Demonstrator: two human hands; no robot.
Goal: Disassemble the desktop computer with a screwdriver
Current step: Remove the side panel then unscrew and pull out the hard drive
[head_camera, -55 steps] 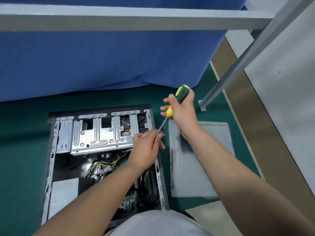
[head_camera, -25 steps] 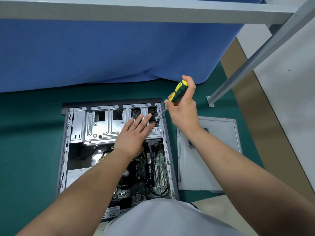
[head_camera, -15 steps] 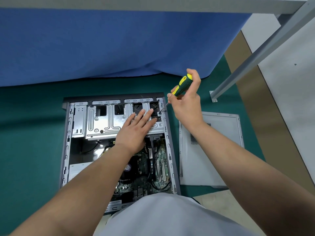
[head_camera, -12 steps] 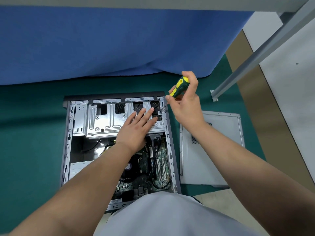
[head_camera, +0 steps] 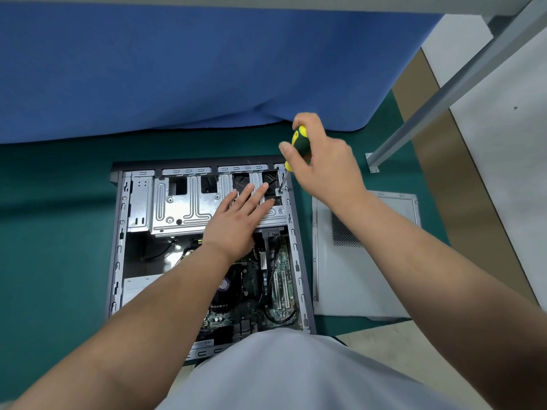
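My right hand [head_camera: 324,161] grips the screwdriver [head_camera: 299,146], tip at the computer case's [head_camera: 117,232] far right corner. My left hand [head_camera: 239,220] presses flat, fingers spread, on the drive cage [head_camera: 183,208].

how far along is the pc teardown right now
Done: the side panel is off and lies on the mat right of the open case. In hand: the right hand grips the screwdriver, tip at the drive cage's right corner, while the left hand presses flat on it. Left: cage, motherboard and cables remain inside.
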